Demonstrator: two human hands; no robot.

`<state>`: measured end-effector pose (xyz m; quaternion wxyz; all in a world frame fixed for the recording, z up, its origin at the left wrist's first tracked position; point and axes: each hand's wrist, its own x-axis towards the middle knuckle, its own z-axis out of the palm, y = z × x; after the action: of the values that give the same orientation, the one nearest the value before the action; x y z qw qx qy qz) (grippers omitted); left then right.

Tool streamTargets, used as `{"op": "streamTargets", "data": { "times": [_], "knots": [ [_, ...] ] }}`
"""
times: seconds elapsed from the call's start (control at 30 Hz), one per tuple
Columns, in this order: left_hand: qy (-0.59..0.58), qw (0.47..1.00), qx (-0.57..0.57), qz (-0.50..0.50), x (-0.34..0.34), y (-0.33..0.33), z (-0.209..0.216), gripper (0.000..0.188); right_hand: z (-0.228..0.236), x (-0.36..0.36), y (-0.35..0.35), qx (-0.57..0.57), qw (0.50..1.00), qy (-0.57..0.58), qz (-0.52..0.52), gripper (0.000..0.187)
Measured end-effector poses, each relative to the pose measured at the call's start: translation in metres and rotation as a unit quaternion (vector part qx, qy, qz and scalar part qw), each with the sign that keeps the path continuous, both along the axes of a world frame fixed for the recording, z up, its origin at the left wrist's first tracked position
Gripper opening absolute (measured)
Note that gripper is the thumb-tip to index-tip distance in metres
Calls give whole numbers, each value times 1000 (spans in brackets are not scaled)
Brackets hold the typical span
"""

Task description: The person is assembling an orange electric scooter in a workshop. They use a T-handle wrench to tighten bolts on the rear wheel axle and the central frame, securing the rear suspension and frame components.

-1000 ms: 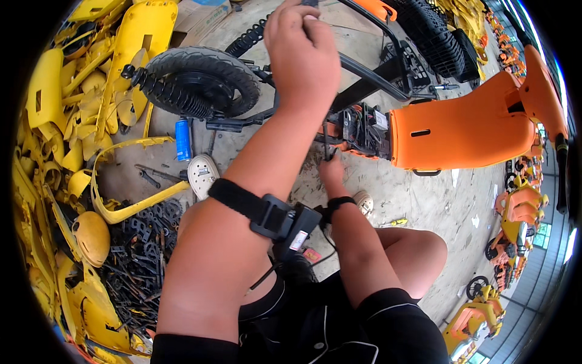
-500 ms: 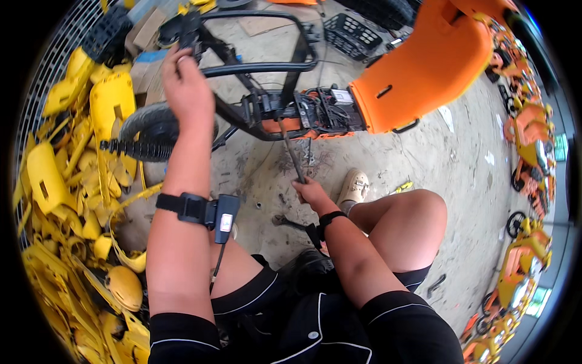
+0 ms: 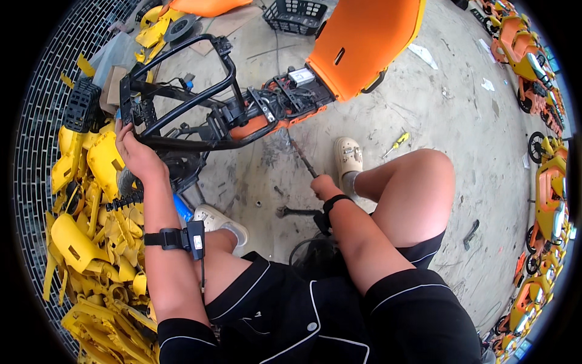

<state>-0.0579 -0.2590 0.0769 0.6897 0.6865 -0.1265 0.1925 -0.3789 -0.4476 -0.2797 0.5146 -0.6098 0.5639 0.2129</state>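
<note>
My left hand (image 3: 142, 155) is closed on the left end of a black tubular metal frame (image 3: 200, 144), its fingertips at the frame's edge. The frame joins a low chassis (image 3: 267, 109) with wiring and a small silver box (image 3: 301, 76), and an orange seat panel (image 3: 357, 51) rises at its right end. In my closed right hand (image 3: 324, 187) is a long thin metal rod (image 3: 302, 156). It slants up and left, its far tip close to the chassis's lower edge; whether they touch I cannot tell. A spring shock absorber (image 3: 124, 201) shows beside my left forearm.
Yellow plastic panels (image 3: 91, 242) pile up along the left. On the floor lie a wrench (image 3: 297, 212), a yellow screwdriver (image 3: 397, 144) and a small black part (image 3: 471, 235). A black basket (image 3: 295, 16) stands beyond the frame. Orange and yellow small vehicles (image 3: 551, 188) line the right side.
The black frame has tipped over to the left and toward me, with my left hand still on its end. The wheel is now mostly hidden. The rod stays in my right hand; the view has shifted.
</note>
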Motion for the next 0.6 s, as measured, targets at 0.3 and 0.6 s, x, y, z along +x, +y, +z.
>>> {"op": "streamTargets", "data": {
  "times": [0.3,0.6],
  "knots": [
    [-19,996,53,69,-38,22,-8,23,-26,-25,10,-76,975,116,172,33],
    [-11,994,96,46,-42,34,-3,27,-9,-18,23,-143,951,166,219,30]
  ]
}}
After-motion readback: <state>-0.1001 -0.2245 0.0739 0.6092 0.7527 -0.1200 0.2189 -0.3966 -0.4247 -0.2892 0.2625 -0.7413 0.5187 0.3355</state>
